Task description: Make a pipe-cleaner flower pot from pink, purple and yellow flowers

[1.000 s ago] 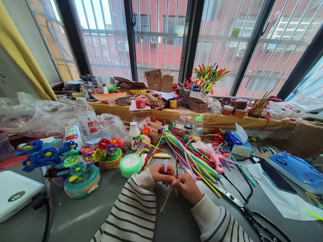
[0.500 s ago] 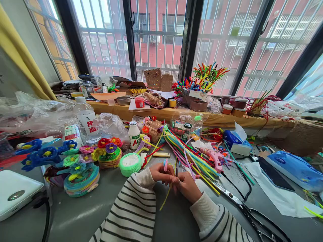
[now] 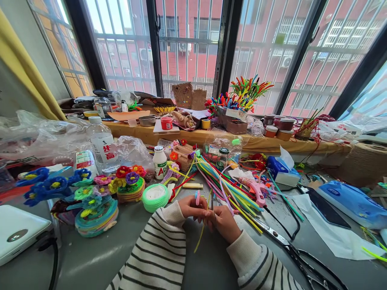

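1. Our left hand (image 3: 191, 208) pinches the small pink chenille loop (image 3: 198, 197); right hand (image 3: 223, 223) clamps the thin yellow chenille stem (image 3: 200, 235) over the grey counter (image 3: 99, 257).
2. We judge short, tight twists near the fingertips work best.

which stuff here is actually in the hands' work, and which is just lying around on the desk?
In hand:
- left hand pinching the pink loop
- right hand gripping the yellow pipe cleaner

Lying about, untouched:
- loose pipe cleaner bundle
- scissors
- pink glue gun
- tissue box
- green roll
- water bottle
- finished flowers
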